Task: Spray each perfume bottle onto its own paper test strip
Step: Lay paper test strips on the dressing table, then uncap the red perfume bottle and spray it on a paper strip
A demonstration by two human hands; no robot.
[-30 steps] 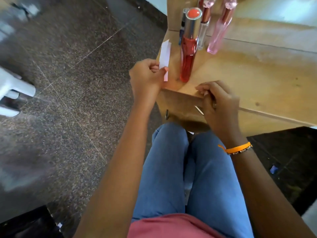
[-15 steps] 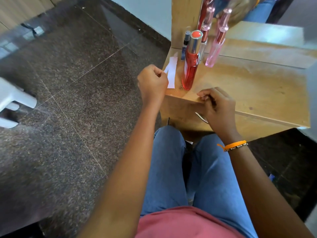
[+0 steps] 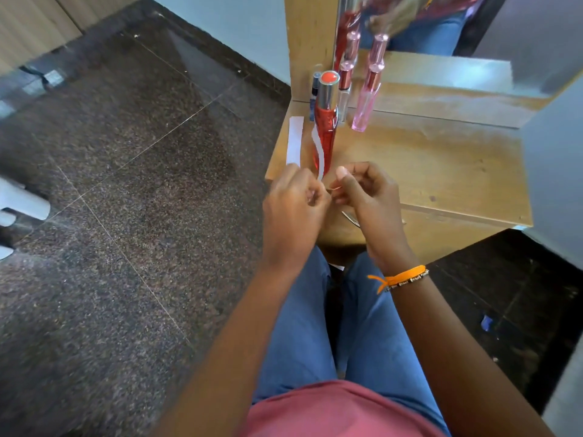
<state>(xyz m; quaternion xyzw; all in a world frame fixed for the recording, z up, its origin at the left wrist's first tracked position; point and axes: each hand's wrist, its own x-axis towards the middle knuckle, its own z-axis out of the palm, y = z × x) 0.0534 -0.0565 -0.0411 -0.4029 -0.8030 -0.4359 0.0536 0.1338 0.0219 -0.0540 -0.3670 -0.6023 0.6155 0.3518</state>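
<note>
Two hands now meet at the wooden surface (image 3: 441,171)'s near edge, left hand (image 3: 295,197) and right hand (image 3: 362,187) each in a curled grip pinching a fresh curling white paper strip (image 3: 318,152) before the tall red perfume bottle (image 3: 325,134), while the earlier flat white strip (image 3: 295,140) lies released beside it, unsprayed so far as I can judge.

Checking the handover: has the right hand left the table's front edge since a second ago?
Yes. The right hand rose leftward toward the red bottle, meeting the left hand.

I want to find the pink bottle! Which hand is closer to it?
The right hand. It is held over the table's front edge, below the pink bottle and slightly to its right. The left hand is farther off to the left, beyond the red bottle.
</note>
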